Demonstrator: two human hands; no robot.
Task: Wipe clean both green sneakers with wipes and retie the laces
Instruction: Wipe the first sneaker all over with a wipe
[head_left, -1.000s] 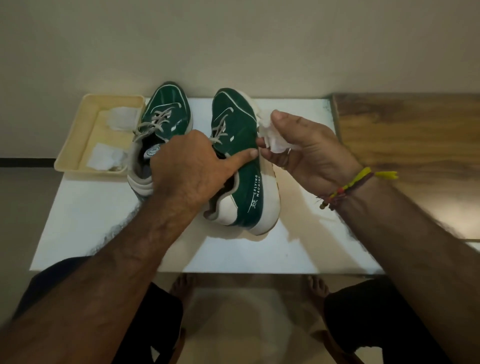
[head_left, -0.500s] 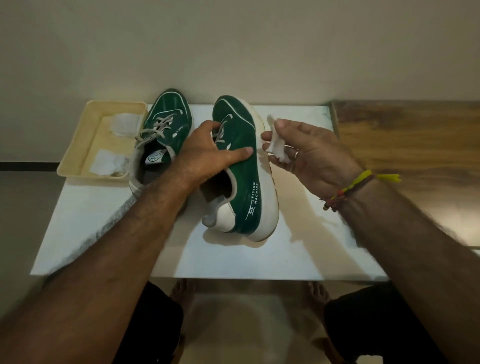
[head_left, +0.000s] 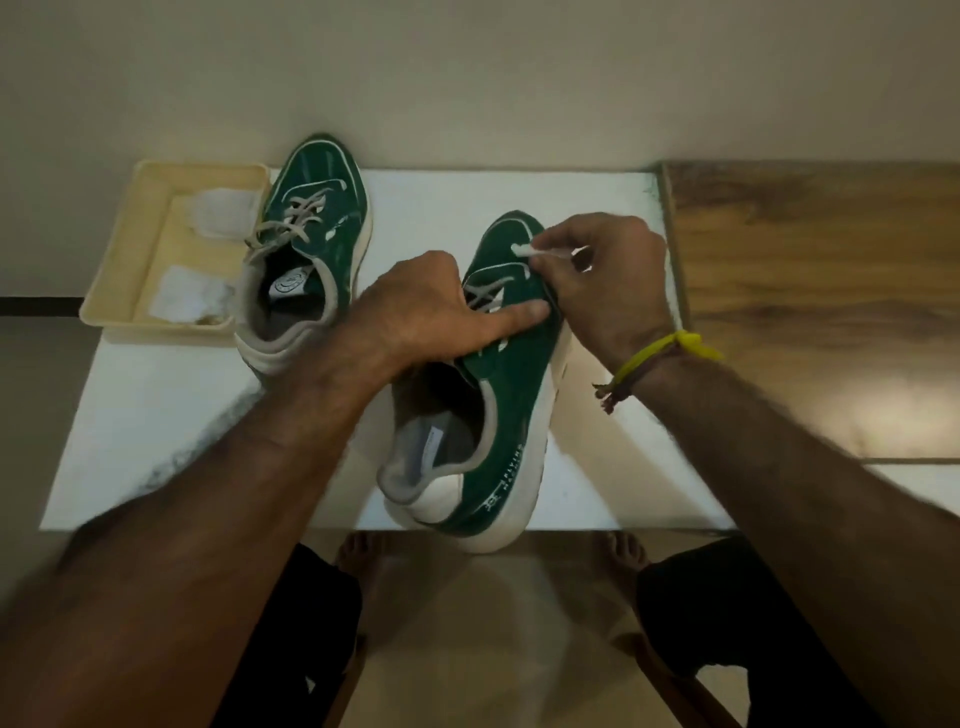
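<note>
On white table (head_left: 156, 415): two green sneakers. Nearer sneaker (head_left: 498, 415) tilted, heel past table's front edge, gripped by left hand (head_left: 421, 306) over laces (head_left: 485, 293), thumb stretched along tongue. Right hand (head_left: 602, 291) at toe, fingers curled, pinching small white wipe (head_left: 524, 250) against green upper. Yellow thread band (head_left: 660, 353) on right wrist. Second sneaker (head_left: 311, 249) upright at back left, laces loose, just beside cream tray (head_left: 124, 249). In tray: two more wipes (head_left: 187, 296). Wooden surface (head_left: 831, 312) adjoining table at right.
</note>
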